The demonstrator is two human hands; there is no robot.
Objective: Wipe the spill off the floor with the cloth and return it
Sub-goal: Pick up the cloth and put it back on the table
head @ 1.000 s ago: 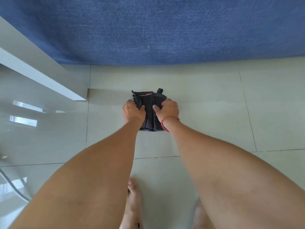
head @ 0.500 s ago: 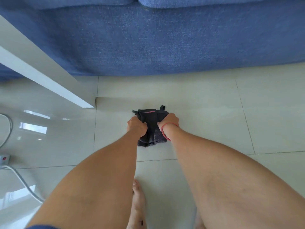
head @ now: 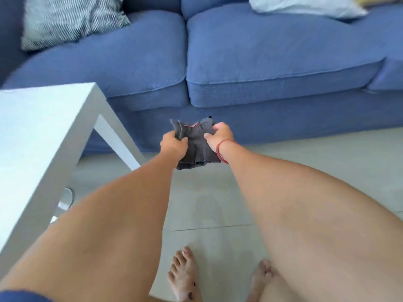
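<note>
A dark grey folded cloth (head: pixel 197 147) hangs in the air in front of the sofa base, lifted off the pale tiled floor (head: pixel 218 203). My left hand (head: pixel 174 144) grips its left edge and my right hand (head: pixel 219 136), with a red string at the wrist, grips its right edge. The cloth's lower hem droops between my wrists. No spill shows on the tiles below.
A blue sofa (head: pixel 261 62) fills the far side, with a striped cushion (head: pixel 69 20) at left and a pale one (head: pixel 305 6) at right. A white side table (head: pixel 43 131) stands close on the left. My bare feet (head: pixel 183 277) are on the tiles below.
Both hands have lifted the cloth off the floor and raised it. The view has tilted up, so the sofa seat and the tabletop now show.
</note>
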